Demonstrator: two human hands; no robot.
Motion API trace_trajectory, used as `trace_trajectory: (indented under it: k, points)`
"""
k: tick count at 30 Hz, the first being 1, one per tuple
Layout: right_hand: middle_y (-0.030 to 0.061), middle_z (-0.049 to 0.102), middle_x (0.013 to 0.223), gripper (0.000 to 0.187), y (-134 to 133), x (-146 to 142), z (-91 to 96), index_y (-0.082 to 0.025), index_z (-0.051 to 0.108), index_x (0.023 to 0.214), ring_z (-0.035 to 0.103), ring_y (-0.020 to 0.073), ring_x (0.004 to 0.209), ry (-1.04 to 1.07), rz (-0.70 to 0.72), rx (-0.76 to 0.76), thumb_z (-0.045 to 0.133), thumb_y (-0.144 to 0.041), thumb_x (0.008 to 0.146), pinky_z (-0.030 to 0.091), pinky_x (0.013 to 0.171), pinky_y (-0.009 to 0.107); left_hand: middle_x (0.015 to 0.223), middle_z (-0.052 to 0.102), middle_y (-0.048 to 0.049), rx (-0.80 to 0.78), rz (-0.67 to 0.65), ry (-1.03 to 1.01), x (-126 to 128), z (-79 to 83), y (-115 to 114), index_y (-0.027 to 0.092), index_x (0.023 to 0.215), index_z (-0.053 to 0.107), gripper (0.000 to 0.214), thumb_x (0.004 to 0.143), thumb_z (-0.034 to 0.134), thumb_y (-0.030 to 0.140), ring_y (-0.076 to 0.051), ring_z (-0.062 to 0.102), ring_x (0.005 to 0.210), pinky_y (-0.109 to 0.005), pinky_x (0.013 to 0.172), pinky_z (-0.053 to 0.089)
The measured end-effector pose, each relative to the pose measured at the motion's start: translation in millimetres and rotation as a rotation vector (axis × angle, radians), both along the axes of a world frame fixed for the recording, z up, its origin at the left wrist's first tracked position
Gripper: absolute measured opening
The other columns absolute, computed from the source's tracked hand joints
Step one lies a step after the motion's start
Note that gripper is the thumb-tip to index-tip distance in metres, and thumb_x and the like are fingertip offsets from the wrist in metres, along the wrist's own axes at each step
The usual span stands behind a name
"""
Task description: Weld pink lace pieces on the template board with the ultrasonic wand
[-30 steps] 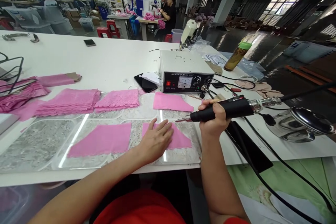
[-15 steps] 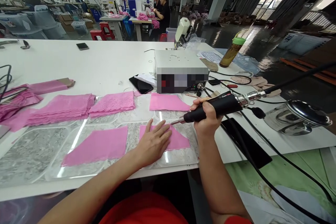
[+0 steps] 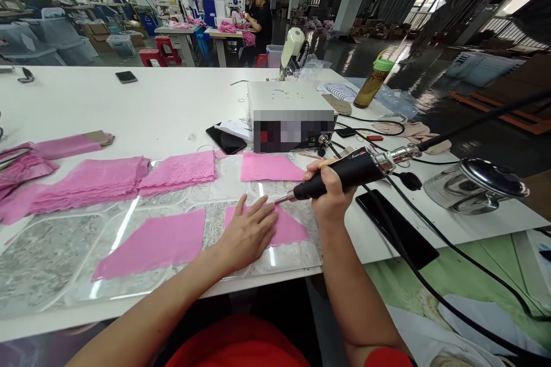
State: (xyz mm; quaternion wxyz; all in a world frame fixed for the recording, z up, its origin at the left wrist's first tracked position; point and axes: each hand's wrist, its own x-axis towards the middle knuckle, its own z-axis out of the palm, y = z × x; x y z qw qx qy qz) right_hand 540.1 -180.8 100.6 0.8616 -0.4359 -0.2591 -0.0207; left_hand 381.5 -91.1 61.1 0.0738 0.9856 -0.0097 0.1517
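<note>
My left hand [image 3: 248, 234] lies flat with fingers spread on a pink fabric piece [image 3: 289, 228], pressing it against the clear plastic-covered mat [image 3: 55, 246]. In my right hand [image 3: 332, 192] is a thick black corded hand tool [image 3: 349, 174] with a slim metal tip. That tip points left and meets the fabric's upper edge beside my left fingertips; whether it touches the cloth I cannot tell. Another pink piece [image 3: 157, 241] lies flat to the left. A further pink piece [image 3: 269, 167] is behind my left hand, near two stacks of pink fabric [image 3: 92, 183].
A white control box [image 3: 290, 97] stands behind the mat. Black cables [image 3: 413, 226] run along the right side, past a dark tablet [image 3: 398, 229] and a glass pot [image 3: 465, 186]. A green-capped bottle [image 3: 374, 83] stands at the back right. Two people work at a distant machine.
The whole view has shifted slightly to the left. My left hand stays flat on the fabric, and the tool's tip stays beside its fingers with little visible movement.
</note>
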Motion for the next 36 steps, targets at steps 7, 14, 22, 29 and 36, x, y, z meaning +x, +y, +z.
trace_trajectory:
  k: [7,14,22,29,36]
  points:
    - [-0.0015,0.061,0.062,0.013,0.0,1.1,1.2,-0.017,0.06,0.066,0.055,0.0114,0.051,0.021,-0.003,0.003,0.062,-0.029,0.072,0.045,0.053,0.028,0.129,0.061,-0.0109,0.004,-0.009,-0.001,0.3,1.4,2.3,0.017,0.117,0.061,0.031,0.098,0.038,0.025,-0.031,0.046,0.131,-0.061,0.111,0.024]
    - [-0.0016,0.061,0.061,0.011,-20.2,0.9,13.3,-0.017,0.06,0.066,0.054,0.0109,0.048,0.098,0.015,0.058,0.058,-0.028,0.069,0.044,0.05,0.028,0.131,0.059,-0.0123,0.027,-0.027,0.004,0.1,0.6,2.4,0.018,0.123,0.059,0.034,0.1,0.038,0.032,-0.032,0.045,0.131,-0.064,0.11,0.023]
    - [-0.0015,0.061,0.063,0.013,-33.6,2.5,-0.2,-0.017,0.058,0.071,0.054,0.0106,0.049,0.134,0.018,0.051,0.059,-0.03,0.068,0.043,0.051,0.028,0.13,0.059,-0.0129,0.048,-0.03,0.019,-0.2,1.1,0.3,0.018,0.121,0.06,0.033,0.099,0.041,0.032,-0.034,0.046,0.129,-0.065,0.109,0.024]
    - [-0.0012,0.062,0.063,0.011,-32.0,1.0,0.1,-0.017,0.059,0.07,0.054,0.0109,0.048,0.12,0.023,0.056,0.059,-0.028,0.067,0.043,0.05,0.028,0.131,0.058,-0.0135,0.05,-0.028,0.032,0.3,1.1,-0.4,0.017,0.123,0.06,0.034,0.099,0.04,0.032,-0.036,0.045,0.13,-0.068,0.107,0.025]
    - [-0.0017,0.062,0.062,0.01,-29.4,2.0,-3.6,-0.017,0.058,0.067,0.054,0.0107,0.048,0.109,0.028,0.05,0.06,-0.027,0.068,0.044,0.051,0.028,0.131,0.058,-0.0126,0.047,-0.024,0.026,0.2,0.8,0.0,0.018,0.123,0.06,0.033,0.099,0.042,0.032,-0.035,0.044,0.131,-0.067,0.109,0.023]
